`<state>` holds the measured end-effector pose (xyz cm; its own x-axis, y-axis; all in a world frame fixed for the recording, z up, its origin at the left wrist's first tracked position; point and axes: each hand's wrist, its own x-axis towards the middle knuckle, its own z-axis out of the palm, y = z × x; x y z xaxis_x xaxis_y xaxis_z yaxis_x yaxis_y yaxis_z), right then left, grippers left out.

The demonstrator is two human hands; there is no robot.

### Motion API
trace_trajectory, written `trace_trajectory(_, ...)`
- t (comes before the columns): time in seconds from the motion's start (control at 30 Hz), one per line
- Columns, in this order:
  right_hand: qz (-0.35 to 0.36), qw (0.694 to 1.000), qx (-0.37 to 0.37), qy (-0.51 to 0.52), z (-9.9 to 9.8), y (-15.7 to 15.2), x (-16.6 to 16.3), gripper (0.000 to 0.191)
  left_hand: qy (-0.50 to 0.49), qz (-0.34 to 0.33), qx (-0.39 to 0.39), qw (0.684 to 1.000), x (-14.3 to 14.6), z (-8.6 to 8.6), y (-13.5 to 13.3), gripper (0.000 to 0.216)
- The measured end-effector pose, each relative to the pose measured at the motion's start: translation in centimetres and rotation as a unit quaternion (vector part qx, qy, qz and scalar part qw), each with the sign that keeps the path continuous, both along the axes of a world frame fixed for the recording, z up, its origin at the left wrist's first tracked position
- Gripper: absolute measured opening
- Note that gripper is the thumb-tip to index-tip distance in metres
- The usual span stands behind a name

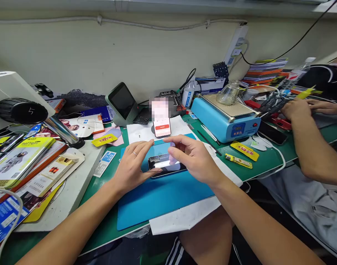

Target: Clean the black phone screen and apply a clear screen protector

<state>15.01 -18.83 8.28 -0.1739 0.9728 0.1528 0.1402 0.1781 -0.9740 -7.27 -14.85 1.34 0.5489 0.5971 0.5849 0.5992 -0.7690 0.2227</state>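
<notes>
- Phone (164, 168): lies flat, screen up, on the blue mat (160, 200), between both hands.
- Clear film (159, 149): a see-through sheet, as it appears, over the phone's far side at 12 o'clock.
- Left hand (132, 160): at 9 o'clock, thumb wide of the other fingers and on the phone's near edge. That thumb seems a good steady.
- Right hand (196, 160): at 3 o'clock, thumb and forefinger narrow beside the film; whether they pinch it, I cannot tell.
- Handling, as I judge it: take the film by its edges, hold it level, keep fingertips off the glass, and don't let the phone slide.
- Second phone (162, 127): at 12 o'clock, propped, screen lit.
- Blue machine (226, 119): at 2 o'clock on the green table (98, 183), glass jar (228, 94) on top.
</notes>
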Motion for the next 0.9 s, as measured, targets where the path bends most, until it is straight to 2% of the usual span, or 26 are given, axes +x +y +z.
trace_trajectory(0.1,0.050,0.998,0.025,0.028,-0.4,-0.5,0.5,0.051,-0.034,0.004,-0.027,0.999,-0.2,0.2,-0.2,0.073)
trace_trajectory(0.17,0.087,0.995,0.054,0.010,-1.1,-0.4,1.0,0.065,-0.081,-0.002,-0.064,0.995,-0.3,0.2,-0.3,0.072)
trace_trajectory(0.23,0.104,0.988,0.078,-0.080,-1.9,0.0,1.4,0.069,-0.147,-0.038,-0.113,0.982,-0.2,0.1,-0.4,0.074)
trace_trajectory(0.33,0.119,0.958,0.116,-0.234,-3.1,0.9,1.3,0.068,-0.227,-0.133,-0.166,0.950,0.1,-0.2,-0.4,0.077)
trace_trajectory(0.43,0.136,0.932,0.164,-0.294,-3.8,1.7,0.6,0.068,-0.227,-0.152,-0.191,0.943,0.5,-0.6,-0.3,0.082)
trace_trajectory(0.63,0.146,0.914,0.225,-0.304,-4.5,2.7,-0.1,0.051,-0.209,-0.148,-0.228,0.939,0.5,-1.0,-0.1,0.088)
trace_trajectory(0.77,0.146,0.905,0.254,-0.309,-4.5,2.9,1.6,0.072,-0.185,-0.150,-0.231,0.943,0.3,-1.1,0.2,0.099)
trace_trajectory(0.9,0.138,0.914,0.213,-0.315,-4.4,3.3,5.0,0.072,-0.212,-0.135,-0.197,0.948,-0.4,-1.4,0.8,0.103)
